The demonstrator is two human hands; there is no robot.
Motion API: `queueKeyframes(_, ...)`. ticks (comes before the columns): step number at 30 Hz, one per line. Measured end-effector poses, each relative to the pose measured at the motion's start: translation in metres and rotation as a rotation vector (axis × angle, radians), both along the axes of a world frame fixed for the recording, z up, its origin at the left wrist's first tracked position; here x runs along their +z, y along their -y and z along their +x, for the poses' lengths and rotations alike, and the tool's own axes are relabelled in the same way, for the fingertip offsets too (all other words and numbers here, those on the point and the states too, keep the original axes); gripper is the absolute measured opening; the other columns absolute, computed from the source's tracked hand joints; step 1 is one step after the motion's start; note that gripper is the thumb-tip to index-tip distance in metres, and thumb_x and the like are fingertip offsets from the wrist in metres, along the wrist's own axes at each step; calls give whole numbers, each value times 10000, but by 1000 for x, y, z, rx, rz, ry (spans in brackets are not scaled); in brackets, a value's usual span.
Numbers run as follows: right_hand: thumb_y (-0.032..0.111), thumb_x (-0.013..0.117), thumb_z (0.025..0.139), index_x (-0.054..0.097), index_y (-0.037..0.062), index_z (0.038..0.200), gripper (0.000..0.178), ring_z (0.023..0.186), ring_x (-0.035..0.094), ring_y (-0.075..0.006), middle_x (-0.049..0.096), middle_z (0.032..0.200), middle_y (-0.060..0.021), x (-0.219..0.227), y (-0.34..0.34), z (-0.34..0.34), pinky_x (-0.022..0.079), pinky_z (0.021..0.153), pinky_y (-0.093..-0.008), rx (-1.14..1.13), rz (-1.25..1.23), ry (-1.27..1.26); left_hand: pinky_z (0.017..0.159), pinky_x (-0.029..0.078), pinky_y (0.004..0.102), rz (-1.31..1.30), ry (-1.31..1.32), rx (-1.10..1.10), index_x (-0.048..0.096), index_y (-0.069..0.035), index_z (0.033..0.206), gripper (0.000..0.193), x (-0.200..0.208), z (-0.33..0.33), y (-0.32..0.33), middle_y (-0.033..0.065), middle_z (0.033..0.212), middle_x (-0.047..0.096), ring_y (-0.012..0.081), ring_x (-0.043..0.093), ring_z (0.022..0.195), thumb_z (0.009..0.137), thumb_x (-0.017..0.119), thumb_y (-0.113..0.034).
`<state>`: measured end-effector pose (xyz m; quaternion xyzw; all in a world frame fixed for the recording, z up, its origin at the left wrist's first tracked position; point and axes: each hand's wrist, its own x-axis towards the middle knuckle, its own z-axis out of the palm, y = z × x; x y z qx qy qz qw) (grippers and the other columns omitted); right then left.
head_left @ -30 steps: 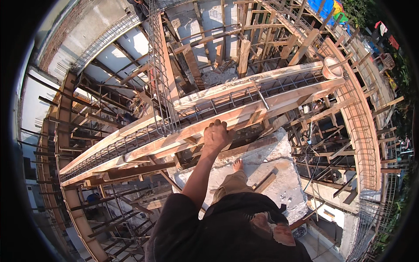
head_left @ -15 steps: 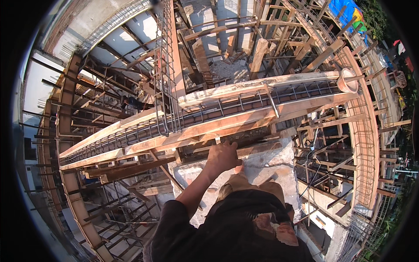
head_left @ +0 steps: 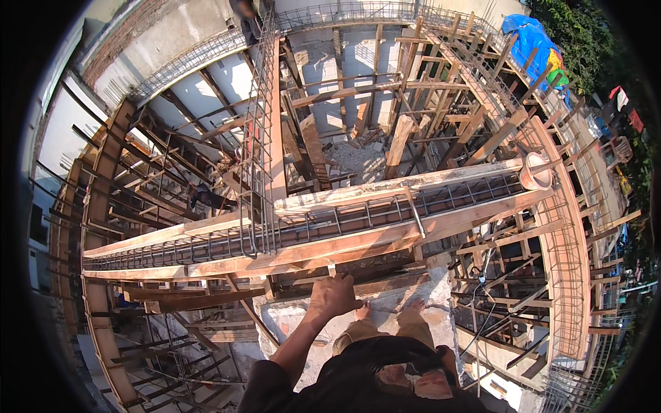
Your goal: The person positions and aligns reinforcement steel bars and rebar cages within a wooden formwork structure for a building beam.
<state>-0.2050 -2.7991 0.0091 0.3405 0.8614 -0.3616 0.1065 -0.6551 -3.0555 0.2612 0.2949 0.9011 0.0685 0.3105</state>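
Note:
My left hand (head_left: pixel 332 299) is held out over the near side of a long wooden beam form (head_left: pixel 385 235), just below a short wood block (head_left: pixel 331 270) on its side. Its thumb stands apart from loosely bent fingers, and I see nothing in it. Inside the form lies a steel rebar cage (head_left: pixel 344 219). A narrow bar (head_left: pixel 415 212) crosses the top of the form. At the right side of my shirt, a small bit of skin appears to be my right hand (head_left: pixel 449 363); its fingers are hidden.
My bare feet (head_left: pixel 415 304) are on a rough concrete slab (head_left: pixel 441 303). A pinkish bucket (head_left: pixel 536 172) sits at the beam's right end. Wooden props and open drops flank the slab. One person (head_left: pixel 246 24) is at the far top, another (head_left: pixel 208 198) lower left. A blue tarp (head_left: pixel 529 41) hangs far right.
The view has tilted and shifted, so both feet and more of the far person show. My left hand stays beside the beam, its thumb now stretched out further to the right.

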Motion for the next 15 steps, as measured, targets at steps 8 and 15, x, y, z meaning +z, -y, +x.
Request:
queueKeyframes(8, 239, 646, 791, 739, 100, 887, 193, 894, 686, -304, 710, 918, -125, -4, -39, 7, 533, 808, -414, -8, -101, 76, 782, 574, 443, -15, -88, 9, 692, -92, 1063, 601, 13, 3, -12, 151, 979, 713, 313, 704, 952, 703, 759, -569)
queueKeyframes(15, 260, 665, 838, 738, 14, 956, 282, 896, 698, -269, 727, 939, -150, -3, -62, 6, 544, 843, -375, -290, -252, -9, 778, 575, 442, 88, -148, 35, 704, -141, 1151, 657, -23, 9, 3, 180, 991, 712, 328, 716, 892, 687, 764, -603)
